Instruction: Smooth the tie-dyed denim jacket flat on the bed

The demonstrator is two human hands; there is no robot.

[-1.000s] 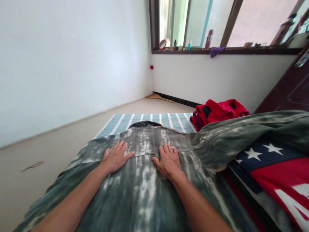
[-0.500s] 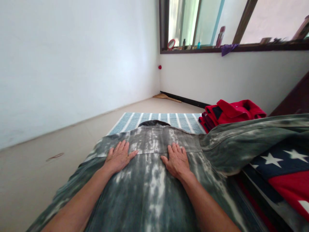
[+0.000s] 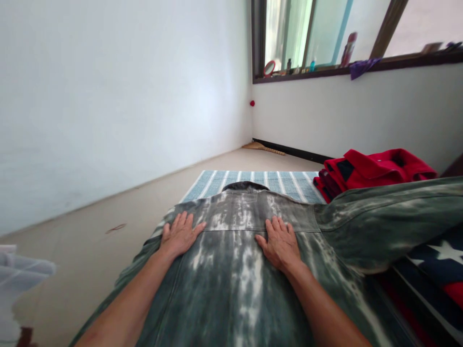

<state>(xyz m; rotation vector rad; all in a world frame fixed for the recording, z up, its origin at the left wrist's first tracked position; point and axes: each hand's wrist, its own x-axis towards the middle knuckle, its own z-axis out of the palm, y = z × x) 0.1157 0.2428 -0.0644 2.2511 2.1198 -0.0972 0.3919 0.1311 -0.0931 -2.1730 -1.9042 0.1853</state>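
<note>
A green-grey jacket with whitish bleached streaks [image 3: 217, 289] is spread back side up, its dark collar pointing away from me. My left hand [image 3: 181, 233] lies flat on the left of its upper back, near the yoke seam, fingers spread. On the right of the same seam rests my right hand [image 3: 280, 241], palm down with the fingers out straight. Neither hand grips the cloth. The right sleeve [image 3: 390, 212] stretches off to the right, over other clothes. Under the jacket, a blue-and-white striped cloth [image 3: 289, 180] shows beyond the collar.
Folded red garments [image 3: 387, 166] are stacked at the right. A navy and red cloth with white stars [image 3: 446, 250] lies below the sleeve. A translucent white thing [image 3: 21, 274] stands at the left edge. Bottles and a round mirror [image 3: 269, 68] line the windowsill.
The view has turned left, bringing the white thing into sight. My left hand has slid outward to the left across the jacket; my right hand keeps about the same spot on it.
</note>
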